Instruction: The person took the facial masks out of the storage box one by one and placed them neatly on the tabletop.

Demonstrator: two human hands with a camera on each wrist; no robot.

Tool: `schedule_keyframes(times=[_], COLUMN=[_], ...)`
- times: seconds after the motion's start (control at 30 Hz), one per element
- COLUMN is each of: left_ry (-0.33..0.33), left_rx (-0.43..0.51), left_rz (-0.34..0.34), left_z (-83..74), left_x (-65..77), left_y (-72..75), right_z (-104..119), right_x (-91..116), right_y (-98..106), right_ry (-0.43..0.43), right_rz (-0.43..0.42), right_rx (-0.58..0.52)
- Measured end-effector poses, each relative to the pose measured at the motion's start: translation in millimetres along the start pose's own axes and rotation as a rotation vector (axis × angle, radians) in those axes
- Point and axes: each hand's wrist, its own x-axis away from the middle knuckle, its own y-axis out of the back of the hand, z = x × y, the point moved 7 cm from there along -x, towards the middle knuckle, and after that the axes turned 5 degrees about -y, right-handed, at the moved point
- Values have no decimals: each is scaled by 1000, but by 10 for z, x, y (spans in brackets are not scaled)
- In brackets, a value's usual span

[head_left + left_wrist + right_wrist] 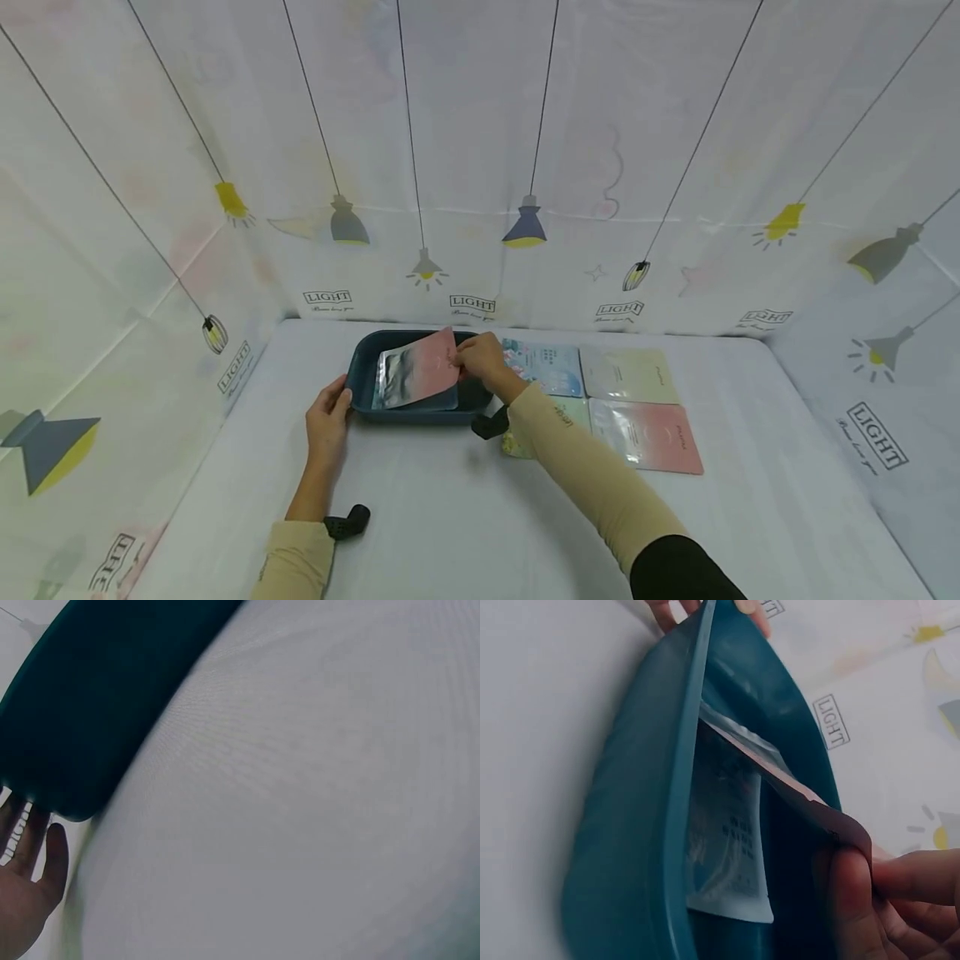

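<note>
A dark teal plastic bin [420,418] stands toward the back of the table. My right hand [483,362] pinches the right edge of a pink and silver sheet mask packet [422,367] between thumb and fingers. That packet slants over the bin's inside, its pinched edge raised. Beneath it a blue packet [731,847] lies in the bin, partly covered. At the bin's left end my left hand [327,421] rests against the outside, fingers fairly straight [26,840].
Right of the bin, flat packets lie in two rows: blue [546,367] and pale yellow [628,375] behind, green [576,408] and pink [656,437] in front. The right forearm partly covers the green one. A lamp-printed cloth [480,150] hangs behind the table [435,517].
</note>
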Motion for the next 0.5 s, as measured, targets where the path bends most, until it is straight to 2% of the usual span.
schedule_keyframes(times=[0.2,0.5], left_ry=[-6,-31], left_rx=[-30,-37], left_rz=[-5,-15], left_z=[-10,-19], left_x=[-11,-8], left_y=[-3,-3], right_z=[24,4], right_x=[29,53], right_y=[109,279], right_ry=[-17,-34], right_rz=[23,1], right_rx=[-25,-68])
